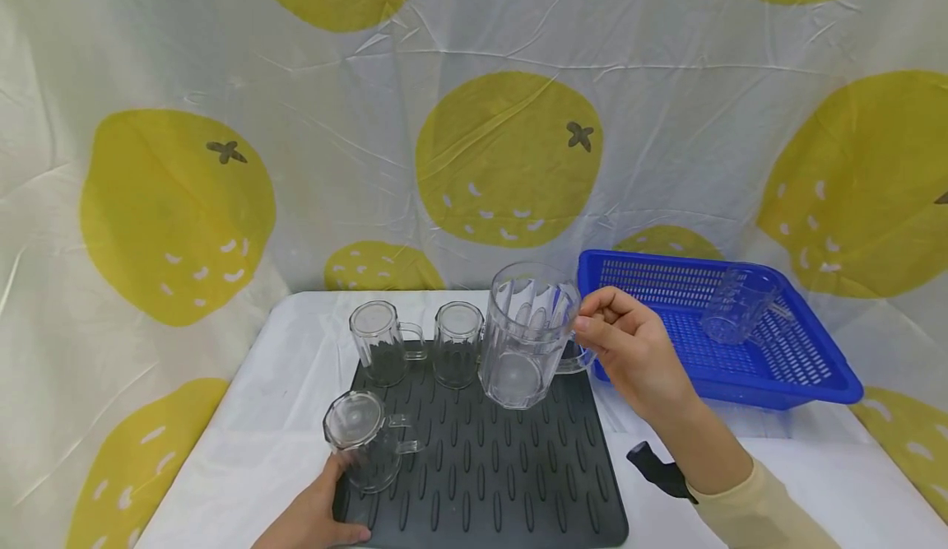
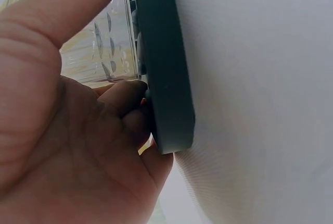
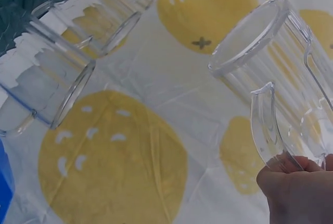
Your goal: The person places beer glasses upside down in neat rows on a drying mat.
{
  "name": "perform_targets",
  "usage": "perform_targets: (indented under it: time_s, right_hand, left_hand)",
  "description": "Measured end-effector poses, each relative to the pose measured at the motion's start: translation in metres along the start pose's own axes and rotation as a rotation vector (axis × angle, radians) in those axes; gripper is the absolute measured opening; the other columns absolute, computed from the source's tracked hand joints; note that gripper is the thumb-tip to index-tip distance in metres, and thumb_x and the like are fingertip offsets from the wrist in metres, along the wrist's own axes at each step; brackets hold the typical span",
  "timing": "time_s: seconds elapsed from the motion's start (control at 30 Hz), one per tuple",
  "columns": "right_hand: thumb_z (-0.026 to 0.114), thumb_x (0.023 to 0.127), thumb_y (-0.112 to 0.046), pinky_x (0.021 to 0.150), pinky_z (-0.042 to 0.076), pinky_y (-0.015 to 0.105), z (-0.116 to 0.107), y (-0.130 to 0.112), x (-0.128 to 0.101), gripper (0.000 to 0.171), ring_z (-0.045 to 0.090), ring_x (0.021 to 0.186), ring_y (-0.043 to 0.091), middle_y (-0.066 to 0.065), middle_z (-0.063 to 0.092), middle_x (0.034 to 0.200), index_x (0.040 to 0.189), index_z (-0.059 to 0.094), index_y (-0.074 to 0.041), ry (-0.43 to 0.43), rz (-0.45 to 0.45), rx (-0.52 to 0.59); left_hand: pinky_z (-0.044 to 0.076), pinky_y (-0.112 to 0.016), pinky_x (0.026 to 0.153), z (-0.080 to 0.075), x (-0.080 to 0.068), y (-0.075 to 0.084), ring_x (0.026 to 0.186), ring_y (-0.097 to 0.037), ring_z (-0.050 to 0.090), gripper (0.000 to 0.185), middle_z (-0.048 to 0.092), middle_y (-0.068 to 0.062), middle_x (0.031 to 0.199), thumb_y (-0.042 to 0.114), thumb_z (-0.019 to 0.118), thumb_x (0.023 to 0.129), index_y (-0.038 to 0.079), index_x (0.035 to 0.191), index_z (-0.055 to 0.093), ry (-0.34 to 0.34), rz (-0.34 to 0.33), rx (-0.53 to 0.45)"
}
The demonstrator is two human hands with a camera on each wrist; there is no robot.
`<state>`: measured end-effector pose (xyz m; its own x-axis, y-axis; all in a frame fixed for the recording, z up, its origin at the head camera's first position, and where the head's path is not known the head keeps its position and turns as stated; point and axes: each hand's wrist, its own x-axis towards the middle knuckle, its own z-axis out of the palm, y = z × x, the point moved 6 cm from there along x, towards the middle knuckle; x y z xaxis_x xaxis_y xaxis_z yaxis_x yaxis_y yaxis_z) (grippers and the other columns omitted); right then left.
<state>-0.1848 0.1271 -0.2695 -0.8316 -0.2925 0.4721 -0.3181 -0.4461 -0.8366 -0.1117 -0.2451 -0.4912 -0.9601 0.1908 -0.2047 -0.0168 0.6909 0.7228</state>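
My right hand (image 1: pixel 637 351) pinches the handle of a clear ribbed plastic mug (image 1: pixel 522 368), held in the air over the dark ridged mat (image 1: pixel 511 483). In the right wrist view the fingers (image 3: pixel 296 169) grip the handle's lower part. At the mat's front left edge my left hand (image 1: pixel 314 504) rests, thumb on the mat, fingertips beside an upside-down clear mug (image 1: pixel 370 458). The left wrist view shows its fingers (image 2: pixel 130 99) touching the mat's edge (image 2: pixel 169 78). Two more clear mugs, one at the back left (image 1: pixel 381 347) and one beside it (image 1: pixel 457 347), stand on the mat.
A blue slotted basket (image 1: pixel 741 393) stands at the back right with a clear mug (image 1: pixel 733 310) lying tilted inside. White cloth (image 1: pixel 244 417) covers the table. A curtain (image 1: pixel 333 162) printed with yellow fruit hangs close behind. A black strap (image 1: pixel 659 471) circles the right wrist.
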Motion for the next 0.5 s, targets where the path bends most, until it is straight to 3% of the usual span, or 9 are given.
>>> perform_targets:
  time_s: [0.5]
  right_hand:
    - [0.051,0.096,0.007,0.077,0.047,0.021,0.025,0.025,-0.005,0.02,0.052,0.081,0.009,-0.005,0.057,0.086,0.1,0.061,-0.01,-0.117,0.058,-0.012]
  left_hand:
    - [0.033,-0.065,0.099,-0.003,-0.001,0.003,0.128,-0.054,0.038,0.111,0.035,-0.039,0.142,0.031,0.092,0.062,-0.011,0.141,0.027,0.038,-0.034,0.025]
